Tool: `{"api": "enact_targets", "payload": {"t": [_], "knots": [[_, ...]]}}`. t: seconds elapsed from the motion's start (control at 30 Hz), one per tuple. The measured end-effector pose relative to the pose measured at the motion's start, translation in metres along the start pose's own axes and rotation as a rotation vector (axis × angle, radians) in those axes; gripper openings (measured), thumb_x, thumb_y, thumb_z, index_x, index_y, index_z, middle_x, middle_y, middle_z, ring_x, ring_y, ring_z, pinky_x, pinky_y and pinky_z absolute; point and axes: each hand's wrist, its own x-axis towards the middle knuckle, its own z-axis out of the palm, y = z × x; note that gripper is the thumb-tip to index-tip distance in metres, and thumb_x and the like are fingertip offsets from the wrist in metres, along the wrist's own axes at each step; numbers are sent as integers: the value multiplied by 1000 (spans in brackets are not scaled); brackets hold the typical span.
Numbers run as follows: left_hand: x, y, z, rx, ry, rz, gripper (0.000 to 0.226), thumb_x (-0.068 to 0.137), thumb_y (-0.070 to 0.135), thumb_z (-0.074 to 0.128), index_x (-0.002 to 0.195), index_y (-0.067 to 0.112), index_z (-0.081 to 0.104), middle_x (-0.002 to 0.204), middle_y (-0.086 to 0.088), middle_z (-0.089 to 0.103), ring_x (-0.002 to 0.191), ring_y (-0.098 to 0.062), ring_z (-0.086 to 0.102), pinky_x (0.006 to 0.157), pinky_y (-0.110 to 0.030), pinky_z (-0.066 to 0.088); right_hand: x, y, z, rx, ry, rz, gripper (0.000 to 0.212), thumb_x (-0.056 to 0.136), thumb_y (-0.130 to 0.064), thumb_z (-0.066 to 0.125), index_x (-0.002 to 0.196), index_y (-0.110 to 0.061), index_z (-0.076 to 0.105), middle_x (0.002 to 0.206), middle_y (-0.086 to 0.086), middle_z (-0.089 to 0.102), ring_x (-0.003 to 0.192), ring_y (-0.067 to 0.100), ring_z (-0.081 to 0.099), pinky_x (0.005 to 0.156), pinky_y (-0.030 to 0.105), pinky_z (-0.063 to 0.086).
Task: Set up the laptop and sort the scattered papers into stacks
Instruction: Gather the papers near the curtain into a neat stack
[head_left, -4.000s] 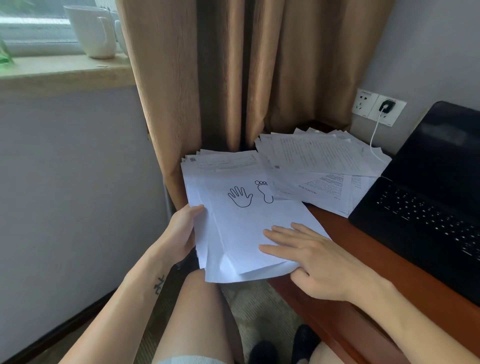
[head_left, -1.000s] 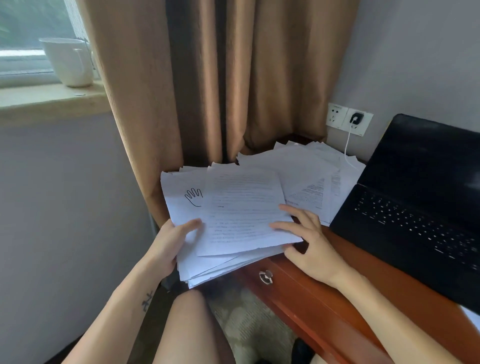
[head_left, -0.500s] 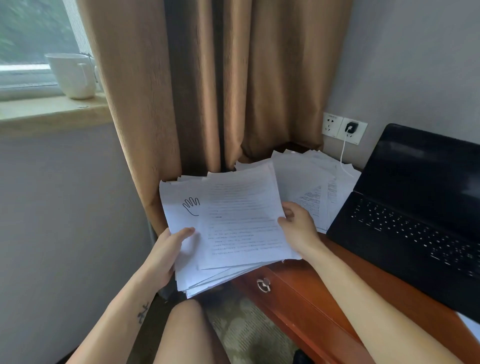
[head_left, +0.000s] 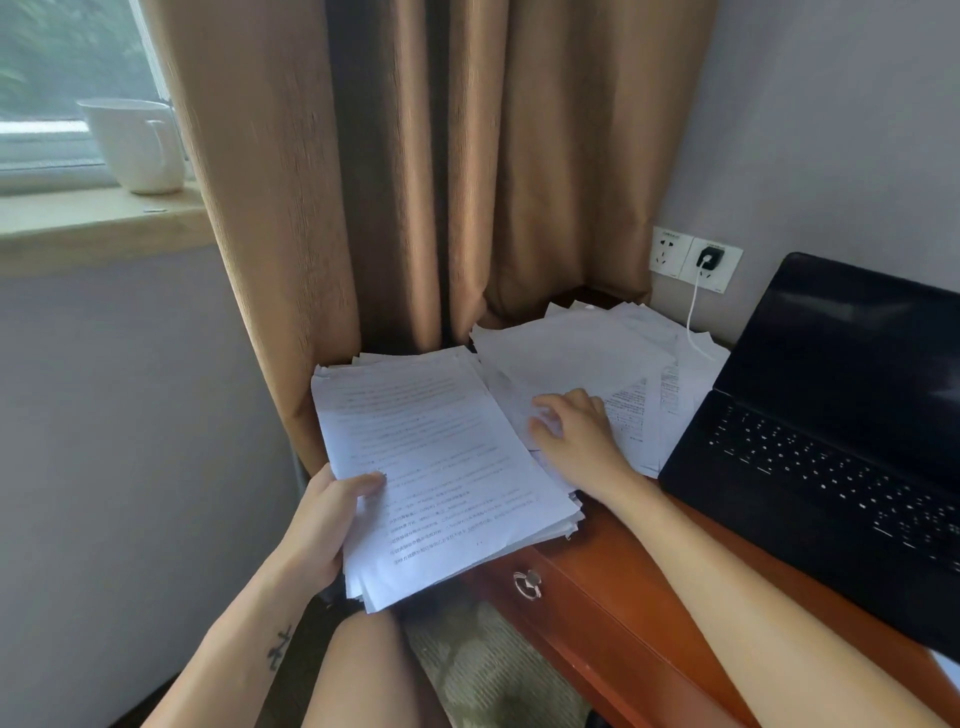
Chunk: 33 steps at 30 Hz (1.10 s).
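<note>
My left hand (head_left: 324, 525) grips the left edge of a thick stack of printed papers (head_left: 441, 467), thumb on the top sheet. The stack overhangs the desk's left corner. My right hand (head_left: 576, 436) reaches past that stack onto the loose pile of papers (head_left: 587, 353) at the desk's back, its curled fingers touching a sheet there. An open black laptop (head_left: 831, 441) with a dark screen stands on the right of the desk, its left edge beside the loose pile.
The reddish wooden desk (head_left: 623, 551) has a drawer with a ring pull (head_left: 527, 584). A white charger cable (head_left: 693, 312) runs from the wall socket (head_left: 709, 260) over the papers. Brown curtains hang behind. A white mug (head_left: 137, 145) stands on the windowsill.
My right hand let go of the text sheet on the held stack and moved right onto the loose pile. The hand-drawing sheet is now covered. The stack looks squarer.
</note>
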Motion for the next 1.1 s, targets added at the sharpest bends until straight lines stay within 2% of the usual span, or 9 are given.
{"api": "enact_targets", "payload": {"t": [0.13, 0.3, 0.47, 0.63, 0.73, 0.87, 1.0, 1.07, 1.1], "knots": [[-2, 2, -2, -30, 40, 12, 25, 99, 2, 58, 121, 14, 61, 117, -13, 75, 107, -39, 72, 102, -62, 52, 15, 12, -8, -113, -214, 43, 79, 90, -72, 52, 156, -36, 27, 159, -9, 26, 147, 20, 17, 117, 43, 17], [-2, 4, -9, -28, 61, -1, 23, 99, 6, 60, 121, 13, 59, 117, -14, 74, 108, -40, 71, 105, -66, 49, 34, 14, -4, -334, -227, 62, 87, 80, -87, 43, 150, -37, 31, 151, -2, 31, 139, 27, 27, 108, 48, 27], [-3, 7, -10, -15, 71, -6, 22, 99, 5, 59, 121, 13, 60, 115, -13, 75, 105, -40, 72, 104, -64, 50, 41, 19, -1, -398, -105, -17, 60, 96, -66, 42, 145, -30, 48, 140, 2, 44, 131, 25, 36, 103, 45, 35], [-2, 6, -10, -13, 72, -15, 22, 100, 6, 58, 121, 13, 60, 115, -13, 75, 104, -40, 73, 103, -64, 51, 38, 28, -2, -240, 40, -55, 37, 104, -44, 45, 119, -18, 66, 110, 4, 58, 105, 23, 51, 83, 42, 50], [-2, 7, -9, -19, 64, -16, 22, 100, 6, 58, 120, 13, 59, 116, -13, 75, 105, -39, 73, 104, -64, 51, 36, 27, -9, -192, 140, -51, 34, 107, -36, 43, 100, -10, 65, 95, 4, 58, 90, 25, 59, 71, 38, 51], [-5, 9, -10, -34, 48, -12, 25, 99, 5, 58, 121, 15, 60, 116, -14, 75, 104, -39, 73, 102, -63, 52, 24, 12, -22, 0, 336, -91, 30, 105, -32, 48, 91, -9, 60, 89, 3, 59, 80, 19, 58, 62, 31, 43], [-8, 10, -11, -34, 37, -8, 22, 101, 12, 59, 122, 16, 62, 117, -14, 75, 105, -39, 73, 103, -63, 52, -6, -15, -25, 160, 219, -306, 24, 104, -27, 55, 91, -10, 64, 88, -3, 59, 83, 12, 57, 69, 28, 46], [-9, 11, -10, -83, 50, -17, 26, 105, 32, 55, 124, 17, 63, 121, -16, 74, 108, -39, 71, 106, -62, 49, -22, -22, -16, 104, 136, -437, 20, 102, -24, 59, 102, -8, 72, 94, -1, 63, 88, 14, 58, 75, 31, 49], [-9, 12, -11, -125, 55, -23, 38, 106, 46, 50, 125, 16, 65, 122, -16, 73, 111, -40, 70, 107, -61, 48, -29, -24, -10, 67, 100, -507, 18, 100, -22, 62, 108, -10, 73, 95, -2, 65, 90, 14, 57, 76, 31, 49]]}}
